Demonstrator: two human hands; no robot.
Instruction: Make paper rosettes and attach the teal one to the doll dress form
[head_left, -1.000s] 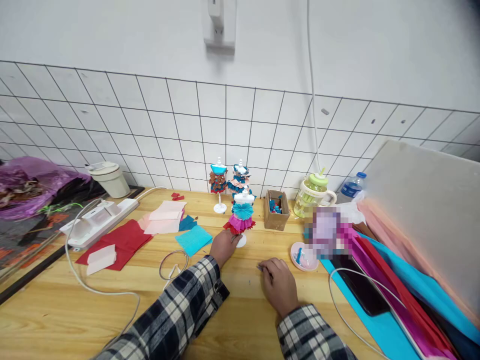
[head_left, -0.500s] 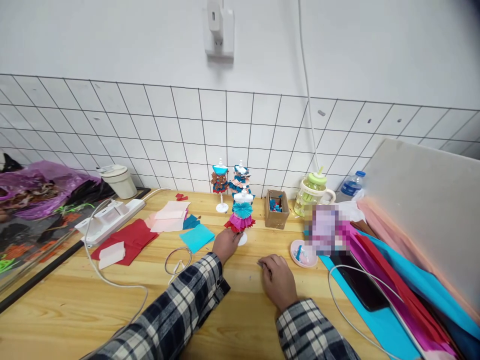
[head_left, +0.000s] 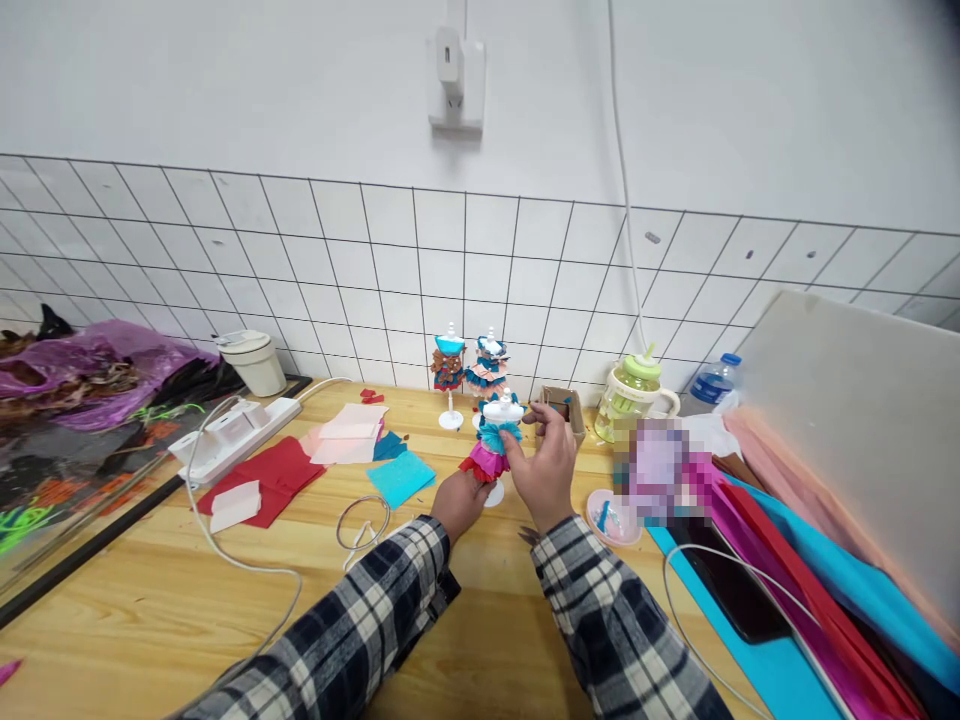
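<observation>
A small white dress form stands on the table in a paper dress with a light blue ruffle, a magenta tier and red edging. My left hand is closed on its stand, low under the skirt; the fingertips are partly hidden. My right hand is at its right side, thumb against the blue ruffle and fingers spread. By my right cuff lie dark pointed tips of a tool, its kind unclear. Behind stand two more dressed forms, one with a brown ruffle, one in blue and peach.
Crepe paper pieces in red, peach and blue lie left, near a power strip and a coiled cable. At right are a cardboard box, pink dish, green-lidded cup, phone and paper sheets.
My right hand has risen from the table to the dress form's blue ruffle, its fingers now spread. My left hand keeps its hold on the stand. The view has shifted slightly.
</observation>
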